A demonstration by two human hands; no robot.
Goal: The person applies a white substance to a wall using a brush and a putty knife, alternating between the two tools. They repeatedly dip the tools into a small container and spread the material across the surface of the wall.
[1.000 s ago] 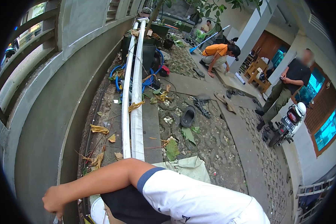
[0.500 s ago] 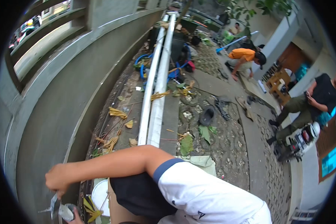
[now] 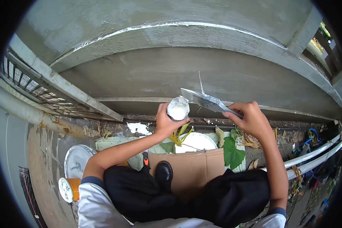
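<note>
My left hand is wrapped around a small cup, its mouth turned up toward me and white paste showing inside. To the right, my right hand grips the handle of a putty knife. Its broad, thin blade points left, with the tip close to the cup's rim. A thin white-coated strip sticks up from the tool near the handle. Both hands are in front of the grey wall, above the ground strip at its foot.
Beneath me lies a cardboard sheet, with a black shoe on it. A white round lid is just beyond. At left stand a pale bucket and an orange tub. Long metal bars lie at right.
The view has swung from the yard to face the wall. Both hands, seen at the lower left before, are now in the middle, still holding cup and putty knife.
</note>
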